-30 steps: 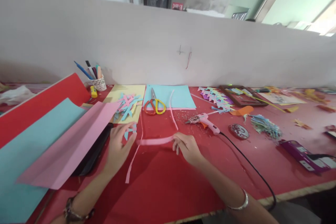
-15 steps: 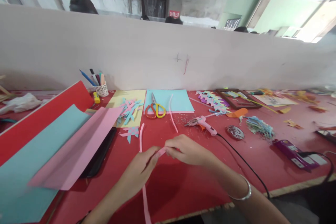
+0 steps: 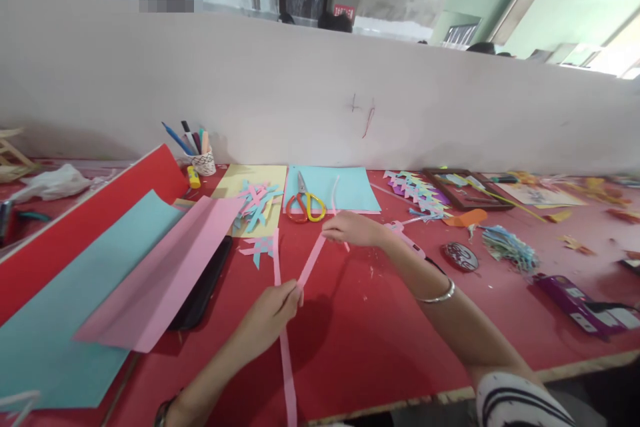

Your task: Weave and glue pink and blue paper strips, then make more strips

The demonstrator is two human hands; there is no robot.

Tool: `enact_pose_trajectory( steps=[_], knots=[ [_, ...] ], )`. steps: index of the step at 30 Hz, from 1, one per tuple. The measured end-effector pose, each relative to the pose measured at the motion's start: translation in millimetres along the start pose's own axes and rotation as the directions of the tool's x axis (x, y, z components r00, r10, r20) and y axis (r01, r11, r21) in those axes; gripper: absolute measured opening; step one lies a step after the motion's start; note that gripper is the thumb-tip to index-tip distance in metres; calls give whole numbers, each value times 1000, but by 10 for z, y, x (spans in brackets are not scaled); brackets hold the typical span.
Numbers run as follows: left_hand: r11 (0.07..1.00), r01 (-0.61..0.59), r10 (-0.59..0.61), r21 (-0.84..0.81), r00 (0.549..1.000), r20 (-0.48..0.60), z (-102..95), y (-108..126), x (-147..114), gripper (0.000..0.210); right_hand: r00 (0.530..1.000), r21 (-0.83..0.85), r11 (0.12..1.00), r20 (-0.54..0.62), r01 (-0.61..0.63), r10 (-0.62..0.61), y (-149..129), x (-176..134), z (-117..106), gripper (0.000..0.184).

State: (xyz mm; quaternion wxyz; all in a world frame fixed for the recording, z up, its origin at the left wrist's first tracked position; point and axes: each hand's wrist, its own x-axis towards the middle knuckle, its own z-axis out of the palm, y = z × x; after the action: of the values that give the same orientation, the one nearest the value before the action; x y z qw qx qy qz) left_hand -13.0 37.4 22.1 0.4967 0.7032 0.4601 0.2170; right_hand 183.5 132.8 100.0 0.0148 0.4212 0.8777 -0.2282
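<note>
A pink paper strip [image 3: 312,260] is stretched at a slant between my two hands. My left hand [image 3: 280,307] pinches its lower end, and my right hand [image 3: 353,228] grips the upper end, farther from me. Beneath my left hand a longer pink strip [image 3: 286,367] runs along the table toward the front edge. Just beyond my right hand lie scissors [image 3: 306,203] with one red and one yellow handle, partly on light blue paper [image 3: 350,187]. The pink glue gun [image 3: 407,238] is partly hidden behind my right forearm.
Pink paper [image 3: 165,280] and a red board [image 3: 100,220] lean at the left over a black device [image 3: 205,293]. Woven paper strips [image 3: 260,203] lie on yellow paper. A pen cup [image 3: 204,161] stands by the white partition [image 3: 275,93]. A purple box [image 3: 575,303] sits at right.
My hands were close together; now my right hand has moved up and away, and the pink strip shows at length between them. The view has shifted slightly.
</note>
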Motion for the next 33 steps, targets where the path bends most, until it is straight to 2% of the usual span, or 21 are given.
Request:
enact_pose_trajectory(
  steps=[5, 7, 10, 12, 14, 17, 20, 23, 26, 30, 33],
  knots=[
    [998, 37, -27, -46, 977, 213, 15, 72, -37, 38, 995, -84, 996, 90, -38, 46, -5, 310, -2, 31],
    [1000, 18, -13, -15, 966, 258, 2, 144, -53, 36, 991, -120, 989, 97, -84, 95, -11, 414, 9, 33],
    [987, -59, 30, 151, 981, 191, -31, 252, -72, 30, 980, -156, 972, 70, -175, 188, 13, 526, -1, 28],
    [957, -109, 74, 268, 988, 135, -46, 283, -82, 26, 963, -168, 950, 11, -263, 268, 71, 576, -25, 19],
    [930, -154, 120, 335, 985, 120, -43, 267, -95, 24, 924, -166, 909, -84, -382, 373, 165, 618, -48, 21],
    [882, -214, 177, 419, 976, 125, -9, 189, -137, 23, 821, -124, 819, -221, -560, 527, 344, 671, -37, 31],
    [800, -264, 205, 539, 964, 168, 34, 94, -213, 23, 745, -45, 765, -267, -643, 611, 503, 702, 44, 34],
    [693, -260, 187, 673, 965, 181, 54, -25, -297, 44, 726, 48, 763, -274, -645, 631, 601, 694, 137, 33],
    [568, -246, 220, 786, 965, 143, 35, -190, -338, 55, 735, 139, 784, -279, -605, 618, 641, 660, 165, 32],
    [462, -259, 308, 848, 944, 121, -23, -406, -277, 56, 782, 244, 838, -302, -489, 545, 567, 626, 59, 33],
    [427, -231, 355, 874, 932, 73, -70, -505, -165, 58, 822, 307, 886, -353, -349, 446, 371, 613, -95, 23]
  ],
)
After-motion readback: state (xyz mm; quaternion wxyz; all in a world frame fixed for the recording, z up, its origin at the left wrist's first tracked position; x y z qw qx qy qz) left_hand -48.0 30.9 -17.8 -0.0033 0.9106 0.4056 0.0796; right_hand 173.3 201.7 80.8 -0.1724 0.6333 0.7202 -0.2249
